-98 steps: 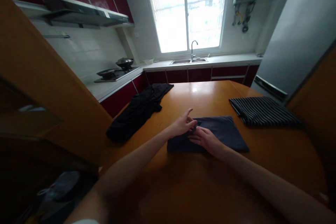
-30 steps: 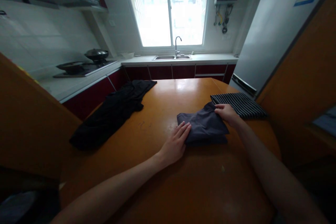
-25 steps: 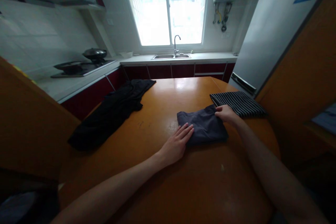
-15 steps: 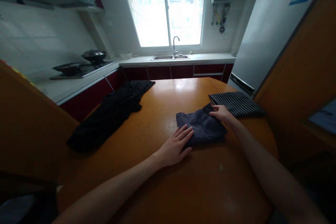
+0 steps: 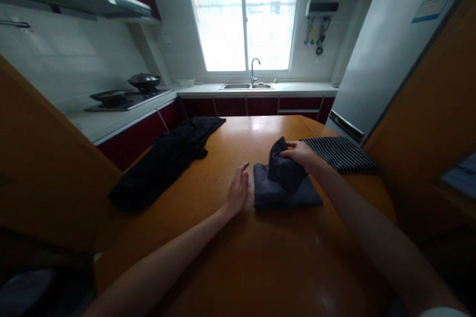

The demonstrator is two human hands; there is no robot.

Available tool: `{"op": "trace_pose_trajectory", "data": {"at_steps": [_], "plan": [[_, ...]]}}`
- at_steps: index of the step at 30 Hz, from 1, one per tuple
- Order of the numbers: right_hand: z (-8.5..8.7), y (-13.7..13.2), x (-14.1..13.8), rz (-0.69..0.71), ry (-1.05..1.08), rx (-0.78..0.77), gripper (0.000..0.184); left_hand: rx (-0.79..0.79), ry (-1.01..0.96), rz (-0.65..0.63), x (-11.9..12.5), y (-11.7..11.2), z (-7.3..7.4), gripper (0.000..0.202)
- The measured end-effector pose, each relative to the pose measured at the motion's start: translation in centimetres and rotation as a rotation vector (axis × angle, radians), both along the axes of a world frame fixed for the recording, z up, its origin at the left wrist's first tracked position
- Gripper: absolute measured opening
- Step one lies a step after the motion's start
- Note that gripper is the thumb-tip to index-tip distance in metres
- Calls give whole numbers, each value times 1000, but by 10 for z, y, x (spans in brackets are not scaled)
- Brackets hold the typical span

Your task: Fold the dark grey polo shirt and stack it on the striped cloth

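A dark grey-blue piece of folded clothing (image 5: 273, 195) lies on the wooden table (image 5: 230, 267) before me. Its upper layer is lifted and bent over toward the left, pinched by my right hand (image 5: 300, 155). The rest of the cloth stays flat on the tabletop. Just left of it is my left hand (image 5: 238, 190), apart from the cloth, fingers stretched out and holding nothing. Which kind of garment it is, I cannot tell.
A black garment (image 5: 163, 163) is spread along the table's left side. Folded black-and-white striped cloth (image 5: 340, 153) lies at the right, close to my right forearm. Beyond the table are a sink (image 5: 247, 86), a stove with pans (image 5: 126, 98) and a fridge (image 5: 375, 54).
My right hand has raised the cloth's right part and carried it leftward over the rest. My left hand has come off the cloth and moved left. The view has shifted slightly.
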State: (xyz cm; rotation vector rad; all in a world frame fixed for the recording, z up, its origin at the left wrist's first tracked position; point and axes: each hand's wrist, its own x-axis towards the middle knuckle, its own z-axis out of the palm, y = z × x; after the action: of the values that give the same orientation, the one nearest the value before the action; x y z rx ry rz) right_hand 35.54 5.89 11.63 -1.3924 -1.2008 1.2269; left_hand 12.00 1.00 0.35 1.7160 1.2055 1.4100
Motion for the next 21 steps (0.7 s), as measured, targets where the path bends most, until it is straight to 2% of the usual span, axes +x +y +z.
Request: {"op": "trace_pose_trajectory", "data": {"at_steps": [3, 6, 8, 11, 15, 18, 21], "plan": [[18, 5, -45, 95, 50, -43, 37, -82, -158, 134, -17, 22, -2, 44], [26, 9, -90, 188, 141, -27, 30, -227, -355, 215, -32, 36, 0, 39], [26, 9, -116, 202, 145, -17, 28, -277, -457, 224, -38, 38, 3, 37], [24, 9, -139, 222, 132, -26, 27, -253, -497, 183, -40, 35, 7, 36], [25, 9, -134, 282, 152, -22, 24, -218, -482, 114, -35, 32, 1, 46], [32, 10, -104, 287, 190, -32, 24, -142, -418, 70, -31, 32, -6, 52], [33, 10, -62, 274, 242, -54, 23, 7, -225, 20, -25, 23, -5, 54]]}}
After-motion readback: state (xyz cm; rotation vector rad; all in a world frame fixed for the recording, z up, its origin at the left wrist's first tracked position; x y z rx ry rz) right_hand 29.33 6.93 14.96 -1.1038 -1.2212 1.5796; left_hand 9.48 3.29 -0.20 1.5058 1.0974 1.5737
